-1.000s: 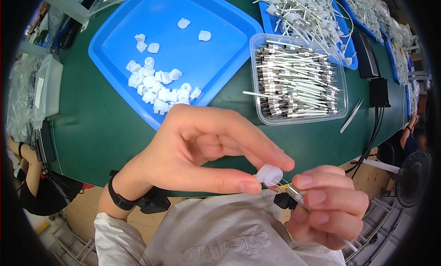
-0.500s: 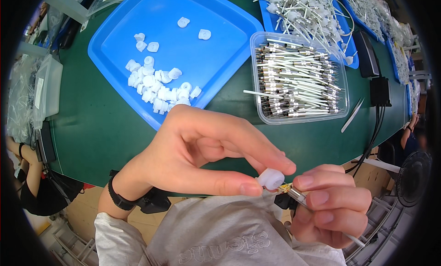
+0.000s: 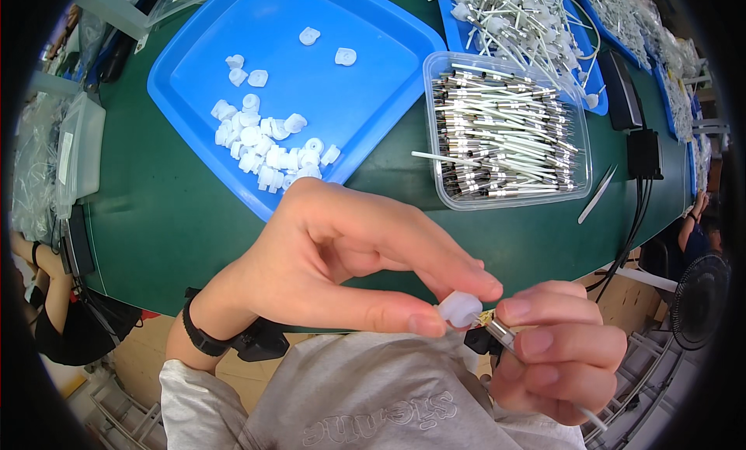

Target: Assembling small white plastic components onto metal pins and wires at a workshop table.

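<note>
While both hands work close together above the person's lap, the left hand pinches a small, translucent white plastic cap between thumb and fingers. The right hand, its fingers curled, grips a slim silvery metal cylinder with a pale cable, its yellowish tip pointing at the cap. The two pieces sit just beside each other and do not look fully joined; whether the tip touches the cap is too small to tell. As for progress, a heap of loose white plastic caps is left in a large blue plastic tray, and a clear rectangular plastic box is full of pale cables with metal and black ends. Beyond it, a second blue tray holds a tangle of pale cables and white caps, seemingly finished pieces. All these rest on a dark green worktop, its edges curved by the lens. Silver tweezers lie right of the box, near a black box with hanging cables. Around the worktop are another person's forearm at far left, a black round fan at right and a tan floor.
</note>
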A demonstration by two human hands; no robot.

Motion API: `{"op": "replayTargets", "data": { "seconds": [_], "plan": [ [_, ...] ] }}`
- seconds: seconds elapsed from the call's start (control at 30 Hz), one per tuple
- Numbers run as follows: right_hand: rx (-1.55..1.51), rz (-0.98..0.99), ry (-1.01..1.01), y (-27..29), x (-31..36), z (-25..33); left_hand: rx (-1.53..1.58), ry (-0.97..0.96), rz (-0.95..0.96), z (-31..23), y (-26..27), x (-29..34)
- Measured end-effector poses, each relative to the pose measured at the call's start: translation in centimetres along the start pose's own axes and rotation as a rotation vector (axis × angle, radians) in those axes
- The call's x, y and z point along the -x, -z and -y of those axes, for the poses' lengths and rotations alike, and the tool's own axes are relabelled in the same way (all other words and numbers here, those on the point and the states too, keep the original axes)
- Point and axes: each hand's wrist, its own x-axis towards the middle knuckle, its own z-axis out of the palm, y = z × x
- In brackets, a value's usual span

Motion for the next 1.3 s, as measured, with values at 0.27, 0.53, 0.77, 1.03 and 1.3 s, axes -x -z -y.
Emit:
{"op": "replayTargets", "data": {
  "seconds": [0.27,0.53,0.77,1.03,1.3],
  "plan": [
    [0.109,-0.091,0.141,-1.1,0.6,-0.6,0.015,0.019,-0.043,0.1,-0.2,-0.4],
    [0.211,-0.081,0.157,-1.2,0.7,-0.3,0.017,0.004,-0.035,0.2,-0.1,-0.3],
    [0.169,-0.023,0.183,-0.6,0.7,-1.0,0.01,0.006,-0.018,0.3,0.2,-0.3],
    [-0.029,-0.05,-0.056,-0.4,0.6,-0.1,0.015,0.017,0.011,0.1,0.2,-0.2],
    [-0.078,-0.066,-0.115,-0.3,0.7,-0.1,0.01,0.07,0.005,-0.2,0.3,-0.2]
  ]
}}
